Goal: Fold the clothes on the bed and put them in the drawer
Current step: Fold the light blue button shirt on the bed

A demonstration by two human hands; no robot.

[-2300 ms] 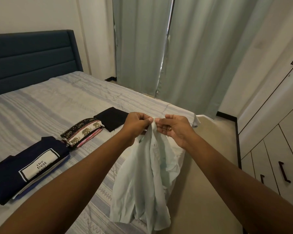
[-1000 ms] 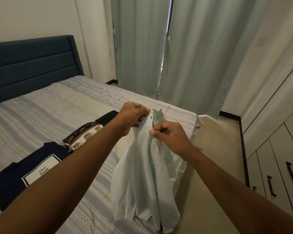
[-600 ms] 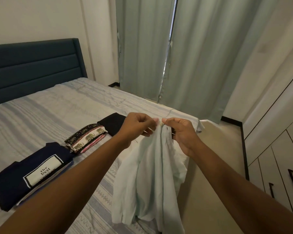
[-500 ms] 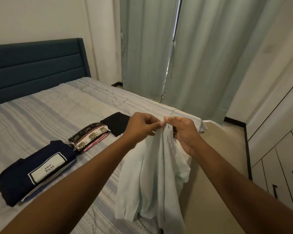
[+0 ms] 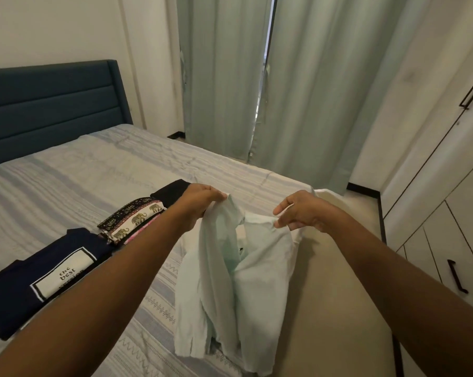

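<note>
A pale mint shirt (image 5: pixel 230 289) hangs in the air over the bed's near corner. My left hand (image 5: pixel 200 201) pinches its top edge on the left, and my right hand (image 5: pixel 302 210) pinches the top edge on the right, so the neckline is spread open between them. On the striped bed (image 5: pixel 75 175) lie three folded items in a row: a navy shirt with a white label (image 5: pixel 39 278), an elephant-print piece (image 5: pixel 133 217) and a black piece (image 5: pixel 170 193), partly hidden behind my left forearm.
A white wardrobe with shut drawers and black handles (image 5: pixel 457 276) stands on the right. Beige floor (image 5: pixel 338 308) runs between bed and wardrobe. Green curtains (image 5: pixel 270 91) hang behind the bed, and a blue headboard (image 5: pixel 53 110) is at the left.
My hands, close together at the shirt's top half a second ago, have moved apart and stretched the top edge open. The shirt hangs wider.
</note>
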